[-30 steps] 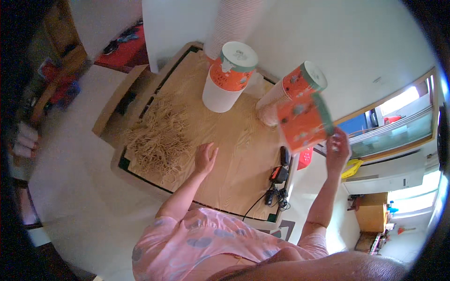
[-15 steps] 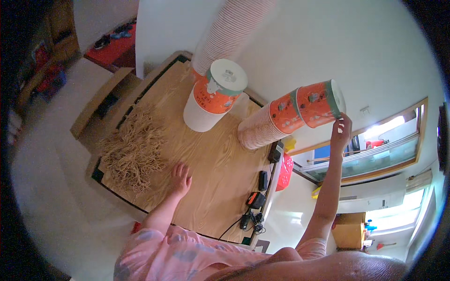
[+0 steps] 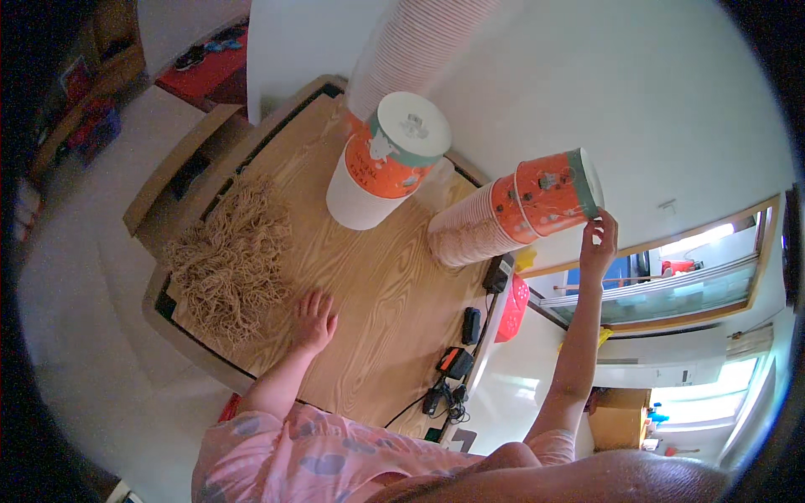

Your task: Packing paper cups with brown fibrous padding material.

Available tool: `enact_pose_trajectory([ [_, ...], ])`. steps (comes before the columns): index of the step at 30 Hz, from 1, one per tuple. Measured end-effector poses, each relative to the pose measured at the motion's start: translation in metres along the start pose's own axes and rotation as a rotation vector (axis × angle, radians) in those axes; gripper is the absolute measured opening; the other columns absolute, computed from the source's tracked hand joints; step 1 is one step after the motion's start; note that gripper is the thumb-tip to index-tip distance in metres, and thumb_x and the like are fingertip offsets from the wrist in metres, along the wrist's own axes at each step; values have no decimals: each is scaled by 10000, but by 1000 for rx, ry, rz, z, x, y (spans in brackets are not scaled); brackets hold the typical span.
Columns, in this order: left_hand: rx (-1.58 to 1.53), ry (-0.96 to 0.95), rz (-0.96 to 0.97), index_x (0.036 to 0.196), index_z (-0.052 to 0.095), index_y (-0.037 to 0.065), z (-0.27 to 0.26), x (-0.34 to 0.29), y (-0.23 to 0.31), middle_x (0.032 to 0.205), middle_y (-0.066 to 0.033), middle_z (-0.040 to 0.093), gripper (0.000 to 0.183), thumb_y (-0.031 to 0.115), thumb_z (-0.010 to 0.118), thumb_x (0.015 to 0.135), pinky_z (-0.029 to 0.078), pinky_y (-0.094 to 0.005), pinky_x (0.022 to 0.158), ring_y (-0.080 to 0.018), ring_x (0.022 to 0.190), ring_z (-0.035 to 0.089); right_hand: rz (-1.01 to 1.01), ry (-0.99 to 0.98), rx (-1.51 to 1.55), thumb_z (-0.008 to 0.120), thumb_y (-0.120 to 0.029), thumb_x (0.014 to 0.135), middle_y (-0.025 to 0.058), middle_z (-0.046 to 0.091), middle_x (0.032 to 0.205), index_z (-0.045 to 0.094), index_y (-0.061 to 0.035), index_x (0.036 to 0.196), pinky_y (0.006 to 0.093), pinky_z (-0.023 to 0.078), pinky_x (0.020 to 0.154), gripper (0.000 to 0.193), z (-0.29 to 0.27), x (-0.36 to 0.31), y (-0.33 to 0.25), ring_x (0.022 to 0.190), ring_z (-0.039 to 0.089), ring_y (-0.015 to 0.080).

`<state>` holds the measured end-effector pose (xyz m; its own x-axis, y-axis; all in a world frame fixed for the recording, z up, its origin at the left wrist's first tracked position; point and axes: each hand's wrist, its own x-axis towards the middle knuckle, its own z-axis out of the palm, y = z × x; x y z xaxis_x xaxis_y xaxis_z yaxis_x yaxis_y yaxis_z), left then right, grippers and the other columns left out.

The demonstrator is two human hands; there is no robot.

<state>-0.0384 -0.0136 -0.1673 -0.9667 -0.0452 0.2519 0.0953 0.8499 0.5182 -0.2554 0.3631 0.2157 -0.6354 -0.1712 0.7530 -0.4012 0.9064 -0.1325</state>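
1. Brown twisted-cord heap — piled on the left side of the wood-grain table.
2. Left hand: laid on the table beside the heap, fingers loosely spread, nothing held.
3. Middle bucket stack: set upside down, topped in orange and green.
4. Orange paper bucket: fitted upside down over the right bucket stack.
5. Right hand: fingers curled nearly closed — bucket's green-banded edge pinched at the fingertips.

A head-worn fisheye looks down on the wooden table.
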Motion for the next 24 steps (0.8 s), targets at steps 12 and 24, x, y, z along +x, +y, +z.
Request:
enact_pose_trajectory([
  [12, 14, 41, 11, 1182, 468, 86, -7, 6, 4, 1258, -163, 409, 500, 282, 603, 743, 285, -522, 946, -359, 1168, 364, -62, -89, -71, 577, 9, 767, 119, 580, 1037, 585, -43, 1008, 325, 495, 731, 246, 13, -9, -3, 923, 566, 266],
  [24, 14, 6, 8, 1179, 468, 80, -5, 4, 3, 1272, -166, 397, 495, 278, 599, 745, 280, -521, 948, -367, 1184, 345, -246, -131, -231, 649, -27, 661, 112, 530, 1117, 503, -71, 1133, 424, 364, 936, 496, 15, -19, -16, 1077, 444, 314],
])
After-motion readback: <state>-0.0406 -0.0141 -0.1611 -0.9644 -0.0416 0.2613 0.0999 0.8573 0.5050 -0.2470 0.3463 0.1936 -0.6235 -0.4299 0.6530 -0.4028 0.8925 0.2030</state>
